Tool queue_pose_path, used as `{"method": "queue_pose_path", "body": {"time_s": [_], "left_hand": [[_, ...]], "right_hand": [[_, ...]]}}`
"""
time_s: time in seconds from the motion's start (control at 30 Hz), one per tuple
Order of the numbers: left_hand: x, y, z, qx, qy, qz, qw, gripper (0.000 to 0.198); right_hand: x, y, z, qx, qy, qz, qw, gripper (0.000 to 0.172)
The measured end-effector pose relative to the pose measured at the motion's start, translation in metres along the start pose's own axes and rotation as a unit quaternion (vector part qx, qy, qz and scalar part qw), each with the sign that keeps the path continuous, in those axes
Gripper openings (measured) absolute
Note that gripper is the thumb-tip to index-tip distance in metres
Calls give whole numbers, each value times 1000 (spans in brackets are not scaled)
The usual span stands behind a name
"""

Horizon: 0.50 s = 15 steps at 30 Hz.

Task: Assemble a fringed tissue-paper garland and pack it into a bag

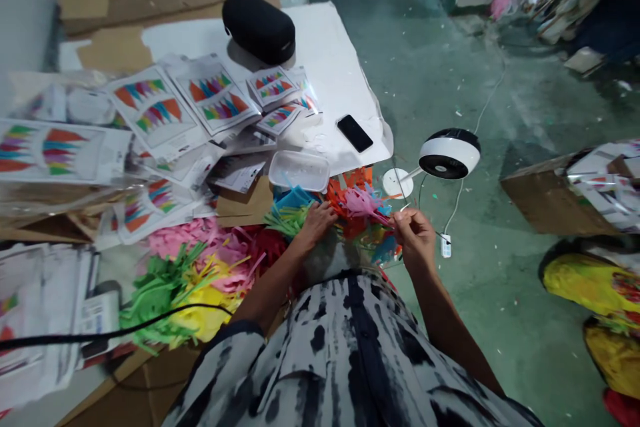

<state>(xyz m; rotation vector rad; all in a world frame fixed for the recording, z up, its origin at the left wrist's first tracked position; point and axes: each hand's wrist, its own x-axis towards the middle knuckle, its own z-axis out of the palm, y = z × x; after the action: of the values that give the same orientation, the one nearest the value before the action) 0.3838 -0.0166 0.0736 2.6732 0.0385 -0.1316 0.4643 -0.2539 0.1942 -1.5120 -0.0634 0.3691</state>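
Right hand: the right hand (415, 235) is raised just in front of the person's patterned shirt (350, 340), its fingers (400, 219) closed in a pinch on the end of a pink paper fringe (361, 203).
Pink paper fringe: it sticks out leftward from the pinch, lifted slightly above the orange and blue cut pieces, near the clear plastic tray (299, 170).
Left hand: the left hand (317, 220) lies palm down on a green paper fringe (286, 219). Its fingers are stretched loosely over the strips, and whether they grip one cannot be told.
Between the hands: a small gap, the two hands near each other but apart.
Paper pile: pink, red, green and yellow fringes (200, 273) are heaped on the floor to the person's left, with a black cable (100, 333) crossing the yellow ones.
Beyond the pile: printed packets (150, 107) showing coloured fan shapes overlap in a spread — some are in clear sleeves.
White board: a white board (340, 53) carries a black phone (355, 133) near its right edge and a black case (259, 28) at the far side.
Fan: a small white fan (449, 153) stands on the green floor (450, 67), just beyond the right hand — its cord trails away.
Right edge: a cardboard box (545, 197) holds more packets.
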Motion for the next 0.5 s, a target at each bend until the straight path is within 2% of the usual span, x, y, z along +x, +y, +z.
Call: {"method": "queue_pose_path", "body": {"time_s": [0.07, 0.13, 0.2, 0.23, 0.27, 0.33, 0.4, 0.43, 0.47, 0.5], "left_hand": [[-5, -2, -3, -2, 18, -18, 1000, 16], [-11, -6, -14, -26, 58, -54, 997, 10], [-18, -6, -29, -126, 139, -110, 976, 8], [-20, -3, -37, -208, 184, -135, 951, 10], [-22, 2, -45, -305, 226, -157, 912, 13], [-23, 18, -58, -493, 267, -179, 808, 19], [-24, 40, -67, -638, 259, -189, 701, 23], [-23, 52, -69, -687, 245, -189, 658, 25], [-23, 63, -71, -722, 228, -187, 626, 25], [-22, 73, -72, -745, 211, -182, 606, 26]], "right_hand": [[-1, 1, -1, -10, -2, -2, 1000, 31], [-1, 4, -1, -17, -12, -1, 1000, 30], [-3, 8, 2, -18, -26, 8, 999, 30], [-3, 9, 5, -17, -33, 15, 999, 30], [-4, 10, 9, -17, -40, 21, 999, 30], [-6, 11, 20, -26, -58, 21, 998, 30], [-8, 10, 33, -43, -95, -3, 995, 28], [-9, 9, 39, -49, -120, -20, 991, 27], [-10, 8, 45, -52, -145, -38, 987, 27], [-11, 7, 50, -53, -167, -53, 983, 26]]}}
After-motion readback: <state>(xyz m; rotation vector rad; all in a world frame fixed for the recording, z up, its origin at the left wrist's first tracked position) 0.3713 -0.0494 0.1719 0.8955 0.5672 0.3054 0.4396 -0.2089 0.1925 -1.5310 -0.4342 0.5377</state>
